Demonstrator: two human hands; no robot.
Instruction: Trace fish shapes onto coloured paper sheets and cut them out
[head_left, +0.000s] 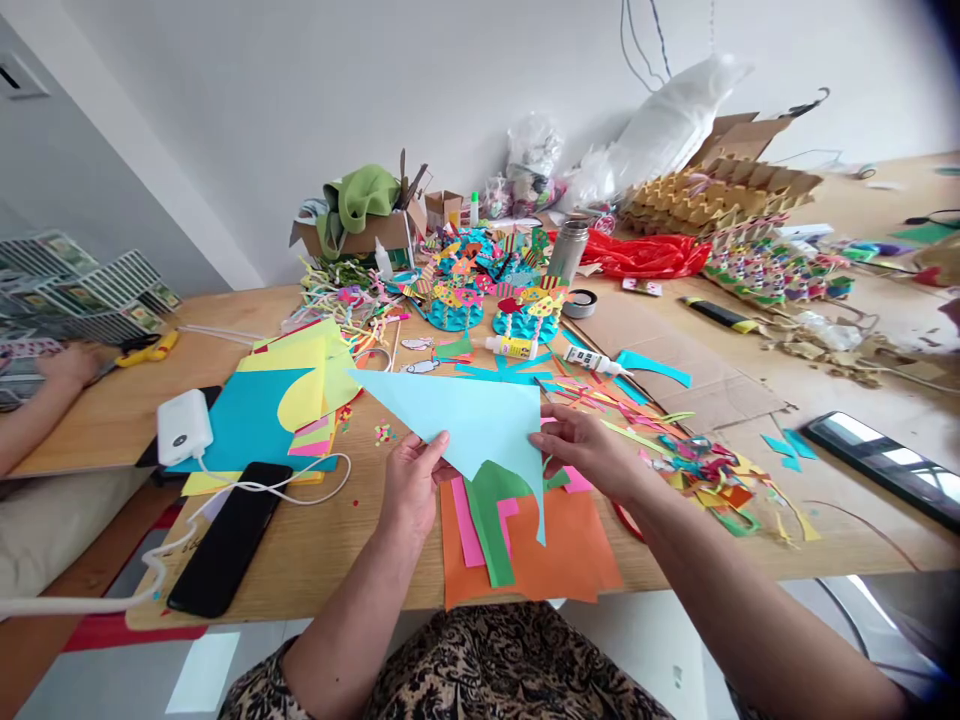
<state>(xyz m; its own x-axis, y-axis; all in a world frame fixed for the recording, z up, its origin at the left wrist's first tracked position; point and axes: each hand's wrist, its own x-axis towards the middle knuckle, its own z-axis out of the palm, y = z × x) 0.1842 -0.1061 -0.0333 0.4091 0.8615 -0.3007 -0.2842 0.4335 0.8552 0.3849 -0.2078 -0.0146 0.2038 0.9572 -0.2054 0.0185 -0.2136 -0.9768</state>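
A light blue sheet of paper (469,415), cut to a rough triangle, is held up over the wooden table (315,560). My left hand (412,480) pinches its lower left edge, fingers closed on it. My right hand (589,450) grips its right edge, fingers curled round the paper. Under the sheet lie an orange sheet (555,555), a green cut strip (491,520) and a pink strip (466,525), near the table's front edge.
A black phone (229,540), a white power bank (184,425) with a cable and stacked coloured sheets (289,400) lie at left. Glue bottles (514,346), paper scraps (712,480) and craft flowers (480,290) crowd the middle. A tablet (885,460) lies at right. Another person's hand (71,362) rests far left.
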